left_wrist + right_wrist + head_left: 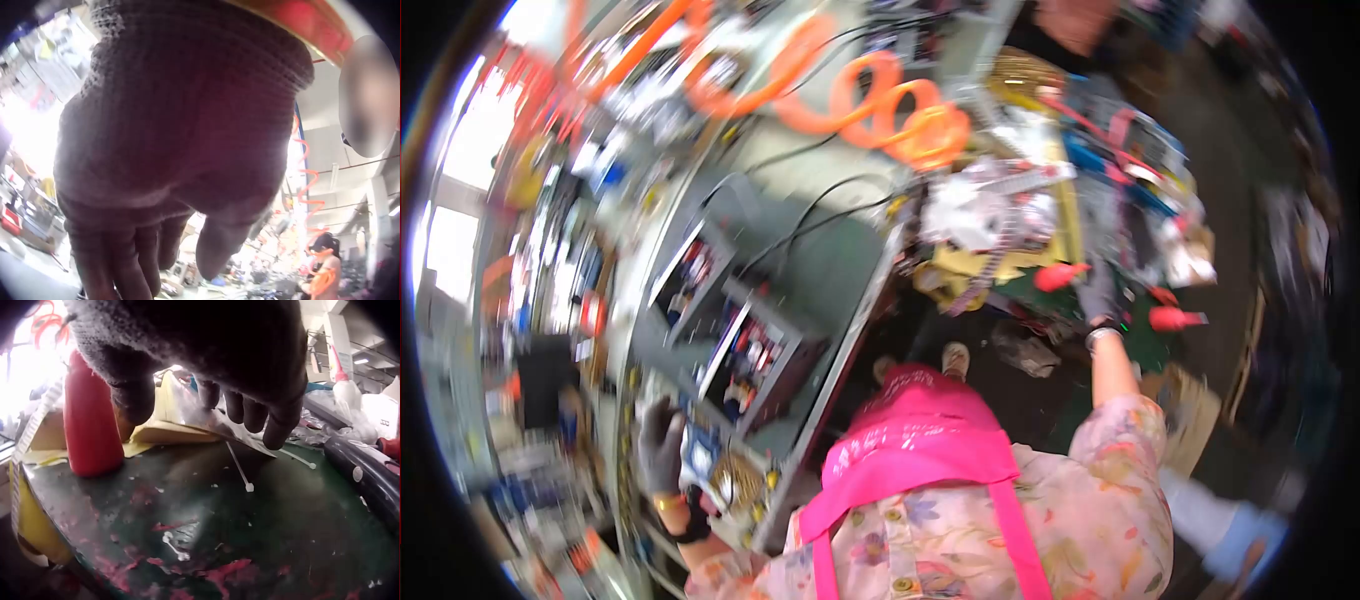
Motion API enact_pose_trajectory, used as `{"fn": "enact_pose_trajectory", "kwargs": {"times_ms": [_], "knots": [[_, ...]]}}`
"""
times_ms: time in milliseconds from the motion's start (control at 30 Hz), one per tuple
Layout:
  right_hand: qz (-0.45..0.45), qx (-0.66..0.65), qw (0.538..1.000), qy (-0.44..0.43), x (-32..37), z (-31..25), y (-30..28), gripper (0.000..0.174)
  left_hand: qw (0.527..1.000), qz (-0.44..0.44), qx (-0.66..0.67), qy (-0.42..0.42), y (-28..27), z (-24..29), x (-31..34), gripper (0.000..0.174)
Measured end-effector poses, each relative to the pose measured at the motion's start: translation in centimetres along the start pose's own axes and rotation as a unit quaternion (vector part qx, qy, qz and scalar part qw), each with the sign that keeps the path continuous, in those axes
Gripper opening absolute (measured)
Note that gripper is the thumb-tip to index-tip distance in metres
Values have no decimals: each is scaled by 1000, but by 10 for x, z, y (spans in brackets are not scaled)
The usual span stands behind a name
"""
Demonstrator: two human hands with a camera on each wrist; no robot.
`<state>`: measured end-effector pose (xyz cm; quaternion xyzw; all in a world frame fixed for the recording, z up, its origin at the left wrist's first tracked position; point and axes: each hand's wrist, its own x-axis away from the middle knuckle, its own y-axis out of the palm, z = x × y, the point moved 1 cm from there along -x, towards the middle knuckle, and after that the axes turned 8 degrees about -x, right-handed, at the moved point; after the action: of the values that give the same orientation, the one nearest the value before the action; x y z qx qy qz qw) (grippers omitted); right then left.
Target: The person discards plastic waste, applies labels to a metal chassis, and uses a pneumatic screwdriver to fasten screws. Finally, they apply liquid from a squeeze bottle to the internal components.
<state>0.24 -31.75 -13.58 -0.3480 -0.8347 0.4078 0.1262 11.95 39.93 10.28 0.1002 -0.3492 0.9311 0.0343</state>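
My gloved right hand [1100, 295] reaches over a green-topped surface [262, 519] flecked with pink bits. Its fingers hang apart and point down in the right wrist view, near a clear plastic bag [197, 412] on a yellow sheet. Right by the thumb, a red squeeze bottle [92, 425] stands upright. White cable ties [240, 467] lie below the fingertips. On the other side, my gloved left hand [658, 445] hangs beside the bench edge with loosely bent fingers and nothing in them. A second red bottle [1175, 318] lies to the right of my right hand.
Grey bins [760, 355] of small parts stand on the bench at left, with black cables behind. A coiled orange hose [870, 110] stretches across it. A black cylindrical tool [362, 469] and a white bottle [347, 392] are to the right. A cardboard box [1185, 420] is low down.
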Motion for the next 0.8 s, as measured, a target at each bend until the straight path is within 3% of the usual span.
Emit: {"fn": "enact_pose_trajectory", "kwargs": {"times_ms": [33, 100, 133, 167, 267, 300, 433, 467, 533, 567, 633, 700, 800], "knots": [[-17, 15, 1000, -12, -7, 20, 11, 61, 1000, 19, 15, -19, -1, -1, 22, 37], [-95, 78, 991, 58, -16, 30, 18, 50, 996, 63, 11, -56, -4, -18, 61, 41], [-58, 83, 993, -55, -18, 52, 28, 31, 993, 76, 29, -89, -4, -31, 81, 40], [-58, 88, 993, -56, -18, 44, 25, 28, 988, 87, 50, -116, -1, -44, 98, 40], [-110, 89, 989, -33, -34, 76, 35, 42, 967, 122, 126, -186, 20, -85, 138, 40], [-81, 109, 988, -75, -34, 73, 35, 31, 964, 127, 126, -199, 30, -95, 145, 41], [-55, 145, 985, -71, -41, 76, 40, 34, 949, 60, 155, -267, 81, -127, 150, 46], [-123, 198, 972, -26, -51, 74, 43, 34, 958, 38, 134, -253, 94, -134, 145, 49], [-125, 182, 975, -11, -54, 74, 47, 33, 978, 8, -5, -210, 111, -129, 124, 56], [-125, 173, 977, 0, -53, 76, 47, 33, 970, 7, -80, -228, 128, -151, 116, 56], [-120, 168, 978, -33, -48, 77, 43, 30, 931, -20, -227, -286, 146, -139, 97, 57], [-87, 167, 980, -62, -47, 89, 41, 30, 920, -47, -245, -302, 164, -171, 94, 59], [-132, 174, 976, -15, -40, 60, 29, 31, 889, -19, -306, -340, 161, -154, 85, 60]]}}
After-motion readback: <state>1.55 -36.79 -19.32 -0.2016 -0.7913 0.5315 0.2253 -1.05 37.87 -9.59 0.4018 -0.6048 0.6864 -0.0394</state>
